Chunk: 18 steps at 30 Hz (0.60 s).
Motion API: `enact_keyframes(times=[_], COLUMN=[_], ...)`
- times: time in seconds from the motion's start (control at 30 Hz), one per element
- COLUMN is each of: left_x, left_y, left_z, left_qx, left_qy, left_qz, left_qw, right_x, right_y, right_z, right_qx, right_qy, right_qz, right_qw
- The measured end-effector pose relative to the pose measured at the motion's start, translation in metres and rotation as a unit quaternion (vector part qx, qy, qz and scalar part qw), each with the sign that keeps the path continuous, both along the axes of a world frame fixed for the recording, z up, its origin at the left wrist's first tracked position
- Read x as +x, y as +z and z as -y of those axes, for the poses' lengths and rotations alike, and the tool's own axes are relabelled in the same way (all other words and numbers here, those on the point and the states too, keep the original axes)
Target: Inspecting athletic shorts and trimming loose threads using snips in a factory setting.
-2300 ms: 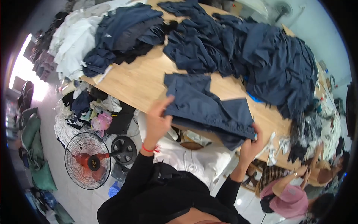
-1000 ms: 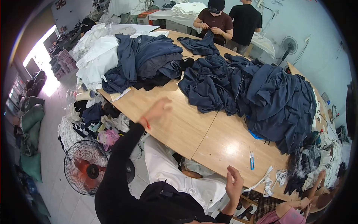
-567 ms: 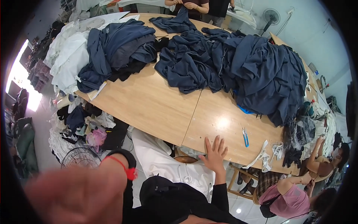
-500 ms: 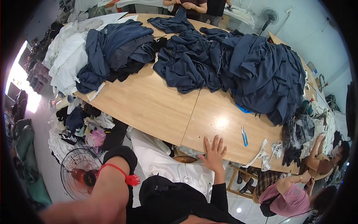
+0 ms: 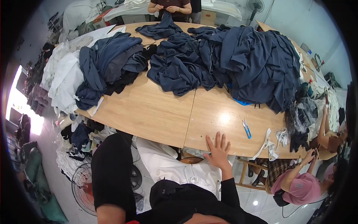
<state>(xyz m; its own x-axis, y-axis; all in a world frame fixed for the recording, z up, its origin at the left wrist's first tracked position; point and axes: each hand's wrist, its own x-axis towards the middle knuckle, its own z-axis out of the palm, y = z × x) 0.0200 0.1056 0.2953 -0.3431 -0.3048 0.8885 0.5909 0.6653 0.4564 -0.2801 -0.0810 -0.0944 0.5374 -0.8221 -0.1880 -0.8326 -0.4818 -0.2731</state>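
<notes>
Right hand (image 5: 218, 151) lies flat, fingers spread, grip wide and empty, on the near edge of the wooden surface (image 5: 149, 112), lower centre. Blue snips (image 5: 246, 128) lie near, right of it. Left hand out of frame; only the sleeve (image 5: 112, 168) shows.

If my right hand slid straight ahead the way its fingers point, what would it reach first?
Your right hand lies flat at the wooden table's near edge, fingers pointing across. Bare wood comes first, then probably the dark navy fabric heap; the blue snips lie to the right.
</notes>
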Motion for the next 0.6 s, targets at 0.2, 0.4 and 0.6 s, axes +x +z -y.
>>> enact_keyframes(times=[0.2, 0.4, 0.6], left_x=[-0.004, -0.004, 0.038], left_y=[0.008, 0.018, -0.059], left_z=[-0.011, -0.009, 0.168], left_qx=[-0.007, -0.031, -0.094], left_qy=[-0.081, -0.298, -0.28], left_qz=[0.033, 0.105, -0.059], left_qw=[0.996, 0.948, 0.953], right_x=[0.0, 0.002, 0.0], right_y=[-0.001, 0.002, 0.0], right_z=[-0.003, -0.003, -0.004], right_qx=[-0.013, -0.01, -0.014], right_qy=[-0.004, -0.014, -0.012], right_qz=[0.007, 0.012, 0.017], right_qw=[1.0, 1.0, 1.0])
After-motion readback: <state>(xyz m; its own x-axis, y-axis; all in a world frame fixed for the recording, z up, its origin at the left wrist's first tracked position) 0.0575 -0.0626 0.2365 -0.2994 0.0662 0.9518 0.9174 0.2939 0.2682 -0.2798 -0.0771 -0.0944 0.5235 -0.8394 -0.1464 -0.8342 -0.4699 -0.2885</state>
